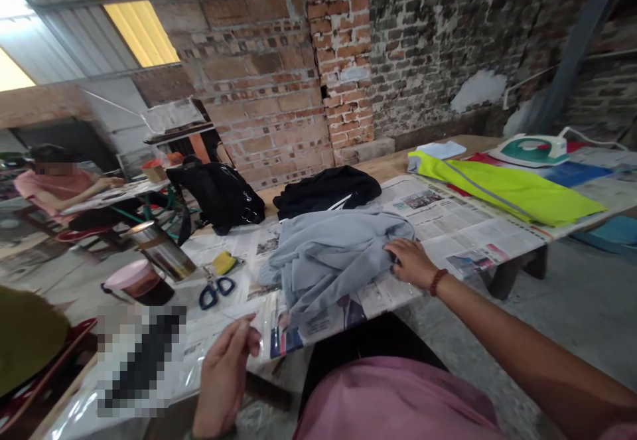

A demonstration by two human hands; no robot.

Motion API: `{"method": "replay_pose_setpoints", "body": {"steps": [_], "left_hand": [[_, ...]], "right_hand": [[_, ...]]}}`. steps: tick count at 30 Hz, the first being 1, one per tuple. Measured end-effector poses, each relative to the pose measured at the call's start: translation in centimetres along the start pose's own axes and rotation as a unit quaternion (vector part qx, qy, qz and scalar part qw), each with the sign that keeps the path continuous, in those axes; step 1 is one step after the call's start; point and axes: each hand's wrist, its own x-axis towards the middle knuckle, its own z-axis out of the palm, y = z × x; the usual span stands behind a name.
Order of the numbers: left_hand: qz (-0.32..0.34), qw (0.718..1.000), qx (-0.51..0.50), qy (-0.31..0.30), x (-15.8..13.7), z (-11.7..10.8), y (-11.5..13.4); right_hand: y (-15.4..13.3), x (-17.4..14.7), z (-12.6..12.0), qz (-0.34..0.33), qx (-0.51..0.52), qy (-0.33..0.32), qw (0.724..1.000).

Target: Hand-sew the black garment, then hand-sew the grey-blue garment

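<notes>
Grey cloth [331, 251] lies rumpled across spread newspaper [432, 224].

No word, brand or number can be read. The newspapers [465, 227] carry headlines and columns of print, all too small and blurred to make out; any lettering on the iron [535, 154] is likewise illegible.
</notes>
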Motion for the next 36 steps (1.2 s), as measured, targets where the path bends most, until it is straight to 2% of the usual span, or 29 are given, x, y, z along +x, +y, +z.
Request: {"method": "replay_pose_setpoints", "body": {"steps": [3, 6, 8, 11, 15, 18, 25, 30, 36], "left_hand": [[-0.064, 0.99, -0.126, 0.02, 3.6, -0.7, 0.8], [-0.104, 0.974, -0.189, 0.061, 7.0, -0.2, 1.0], [-0.099, 0.969, -0.211, 0.076, 8.8, 0.6, 0.5], [-0.058, 0.972, -0.207, 0.098, 10.3, 1.8, -1.2], [-0.027, 0.97, -0.193, 0.146, 10.6, 2.7, -4.3], [-0.013, 0.971, -0.188, 0.148, 10.4, 2.7, -5.4], [-0.011, 0.977, -0.162, 0.14, 10.5, 2.7, -5.3], [-0.002, 0.975, -0.177, 0.133, 10.3, 2.8, -5.3], [-0.021, 0.969, -0.219, 0.109, 9.8, 2.4, -5.1]], "right_hand": [[2.2, 1.3, 0.1, 0.056, 0.016, -0.03, 0.998], [2.6, 3.0, -0.3, 0.084, 0.024, -0.014, 0.996], [2.7, 4.0, -0.4, 0.091, 0.017, 0.006, 0.996], [2.9, 4.4, 0.3, 0.092, -0.001, 0.021, 0.996], [3.6, 3.4, 2.4, 0.108, -0.039, 0.028, 0.993], [4.1, 2.7, 3.2, 0.112, -0.052, 0.031, 0.992], [4.7, 2.6, 3.1, 0.107, -0.043, 0.032, 0.993], [5.0, 2.4, 3.2, 0.109, -0.025, 0.038, 0.993], [5.1, 2.2, 3.4, 0.102, -0.006, 0.042, 0.994]]}}
